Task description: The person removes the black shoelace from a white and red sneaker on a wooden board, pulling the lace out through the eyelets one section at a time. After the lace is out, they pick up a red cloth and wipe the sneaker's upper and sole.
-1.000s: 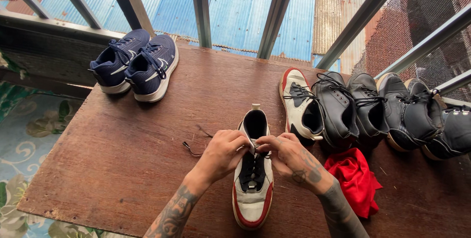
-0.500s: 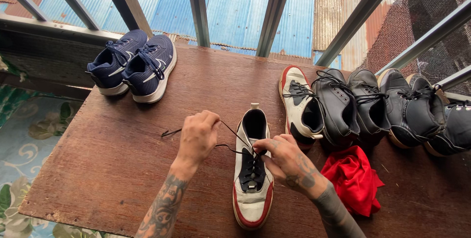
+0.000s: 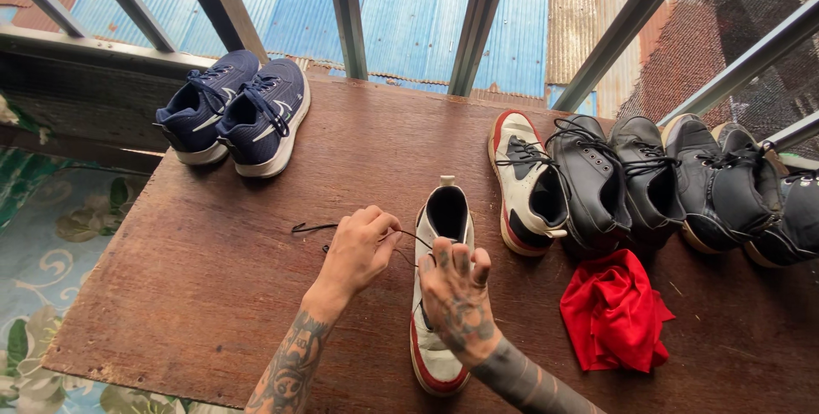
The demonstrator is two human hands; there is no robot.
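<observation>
- The step in hand looks like lacing: the left hand (image 3: pixel 363 247) has its fingers closed in a pinch on the black shoelace (image 3: pixel 309 228), drawing it out to the left of the white and red sneaker (image 3: pixel 441 286).
- The right hand (image 3: pixel 456 294) rests on the sneaker's tongue area, fingers spread and gripping nothing.
- The next move probably calls for steady tension on the lace and a firm hold on the shoe.
- The sneaker stands near the middle of the wooden board (image 3: pixel 171 294), heel far; a red cloth (image 3: pixel 616 311) lies to its right.
</observation>
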